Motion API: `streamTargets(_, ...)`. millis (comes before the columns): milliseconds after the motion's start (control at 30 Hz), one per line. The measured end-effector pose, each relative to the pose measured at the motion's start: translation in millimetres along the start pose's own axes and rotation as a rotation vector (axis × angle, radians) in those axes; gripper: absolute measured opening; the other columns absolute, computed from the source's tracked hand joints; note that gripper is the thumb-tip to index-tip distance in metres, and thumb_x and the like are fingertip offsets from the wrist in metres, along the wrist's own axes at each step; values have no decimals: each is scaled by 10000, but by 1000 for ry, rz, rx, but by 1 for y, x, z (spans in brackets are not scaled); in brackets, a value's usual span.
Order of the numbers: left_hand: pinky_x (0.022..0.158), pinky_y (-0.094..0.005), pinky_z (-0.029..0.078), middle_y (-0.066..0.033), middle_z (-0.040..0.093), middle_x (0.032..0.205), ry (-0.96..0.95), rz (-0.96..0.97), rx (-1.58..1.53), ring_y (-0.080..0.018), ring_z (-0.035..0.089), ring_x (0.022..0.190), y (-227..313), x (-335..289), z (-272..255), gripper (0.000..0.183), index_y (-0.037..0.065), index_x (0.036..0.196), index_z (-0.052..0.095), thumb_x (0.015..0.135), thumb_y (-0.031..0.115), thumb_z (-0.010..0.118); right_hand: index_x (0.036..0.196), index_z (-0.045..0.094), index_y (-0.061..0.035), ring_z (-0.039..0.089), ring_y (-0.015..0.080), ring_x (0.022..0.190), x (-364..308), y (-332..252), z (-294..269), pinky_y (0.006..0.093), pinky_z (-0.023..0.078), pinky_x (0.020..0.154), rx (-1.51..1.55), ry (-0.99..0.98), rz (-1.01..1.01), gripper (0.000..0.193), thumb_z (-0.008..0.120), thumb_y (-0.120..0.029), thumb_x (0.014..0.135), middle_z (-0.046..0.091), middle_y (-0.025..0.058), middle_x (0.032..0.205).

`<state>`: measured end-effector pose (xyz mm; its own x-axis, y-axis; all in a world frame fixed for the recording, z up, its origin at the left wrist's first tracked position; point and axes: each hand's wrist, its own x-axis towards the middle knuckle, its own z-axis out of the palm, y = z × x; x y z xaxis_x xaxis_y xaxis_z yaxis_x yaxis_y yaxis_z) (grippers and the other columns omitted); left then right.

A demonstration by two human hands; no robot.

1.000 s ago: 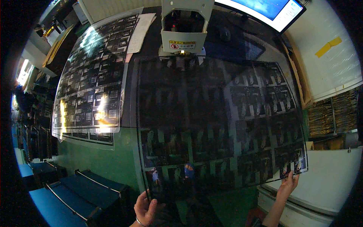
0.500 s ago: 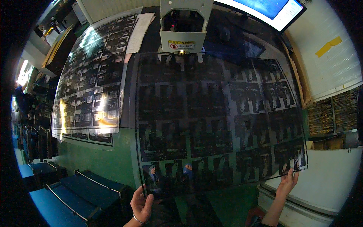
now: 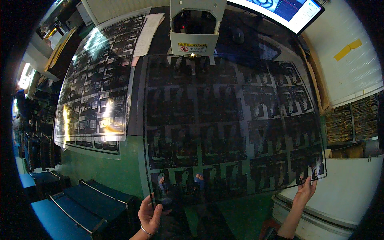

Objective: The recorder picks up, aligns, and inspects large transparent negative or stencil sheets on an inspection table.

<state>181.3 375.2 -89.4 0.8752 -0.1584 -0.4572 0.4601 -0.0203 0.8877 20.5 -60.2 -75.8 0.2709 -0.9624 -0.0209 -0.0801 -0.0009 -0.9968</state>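
A large dark see-through film sheet (image 3: 224, 124) with a grid of printed panels stretches across the middle. Its far edge lies under the head of a pale machine (image 3: 194, 38), where a small light glows. My left hand (image 3: 150, 214), with a bracelet at the wrist, pinches the sheet's near left corner between thumb and fingers. At the near right corner, my right hand (image 3: 305, 193) grips the edge, its fingertips on top. Between the two hands the near part of the sheet hangs over the floor, past the table's edge.
Another stack of patterned film sheets (image 3: 96, 80) lies to the left, beside white paper (image 3: 146, 36). A monitor (image 3: 292, 14) and a mouse (image 3: 237, 36) are at the back right. Blue racks with metal bars (image 3: 86, 208) stand at lower left, a white cabinet (image 3: 340, 192) at lower right.
The picture on the monitor has changed to show grey rounded shapes. Both hands keep their hold, and the sheet has barely shifted.
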Motion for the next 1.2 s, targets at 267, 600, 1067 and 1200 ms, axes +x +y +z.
streamTargets(267, 633, -286, 514, -118, 571, 972, -4, 42, 14, -146, 571, 783, 2, 1, 1, 420, -38, 1197, 362, 816, 30, 525, 1223, 401, -83, 572, 150, 795, 0, -1, 3, 297, 500, 667, 9, 22, 2, 422, 545, -141, 832, 541, 85, 1069)
streamTargets(600, 585, -267, 513, -77, 576, 886, 8, 10, 71, -125, 563, 724, -9, 1, -8, 431, -31, 1195, 358, 814, 51, 543, 1024, 508, -114, 539, 74, 747, -3, -9, 11, 227, 411, 668, -14, 40, 42, 194, 551, -152, 839, 576, -12, 839)
streamTargets(1067, 644, -242, 472, -68, 573, 913, 15, -41, 7, -112, 542, 760, -5, 1, -5, 353, -27, 1126, 423, 811, 58, 556, 1067, 501, -99, 547, 88, 745, -5, -12, 13, 230, 430, 660, -16, 90, 17, 243, 555, -137, 833, 572, 14, 907)
streamTargets(1200, 643, -232, 440, -58, 585, 868, -42, -41, 112, -96, 530, 746, -26, -9, -14, 289, -40, 1064, 466, 807, 53, 562, 1123, 473, -78, 529, 63, 703, 2, -8, -28, 195, 379, 563, -84, 122, 5, 314, 563, -140, 829, 566, 11, 869)
